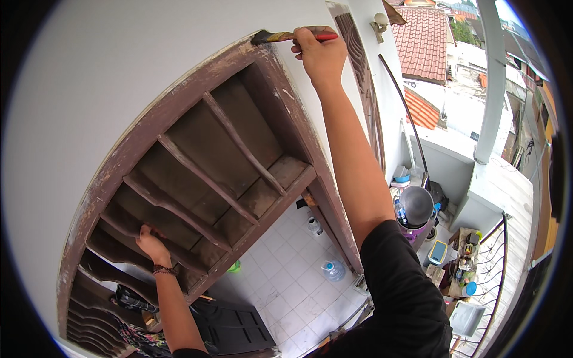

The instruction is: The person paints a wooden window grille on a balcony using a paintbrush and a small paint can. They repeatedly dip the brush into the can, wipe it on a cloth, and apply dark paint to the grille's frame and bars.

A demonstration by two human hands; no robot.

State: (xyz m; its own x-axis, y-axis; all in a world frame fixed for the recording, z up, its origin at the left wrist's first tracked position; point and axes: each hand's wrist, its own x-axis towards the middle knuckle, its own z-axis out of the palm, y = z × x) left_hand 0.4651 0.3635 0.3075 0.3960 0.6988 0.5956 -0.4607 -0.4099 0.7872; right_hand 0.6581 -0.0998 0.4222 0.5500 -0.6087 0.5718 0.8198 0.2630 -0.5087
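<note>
A paintbrush (286, 37) with a red handle is held at the top right corner of a brown arched wooden frame (197, 77), its bristles laid against the edge where the frame meets the white wall (89, 71). The right hand (319, 51) is closed around the handle, arm fully raised. The left hand (152, 241) is closed on a lower slat (179, 209) of the louvred opening, well apart from the right. The step in hand is judged to be brushing along the frame's upper edge. The next stroke calls for a steady wrist so that the bristles are kept off the wall. A tiled floor (286, 286) with a water bottle (333, 270) lies below.
</note>
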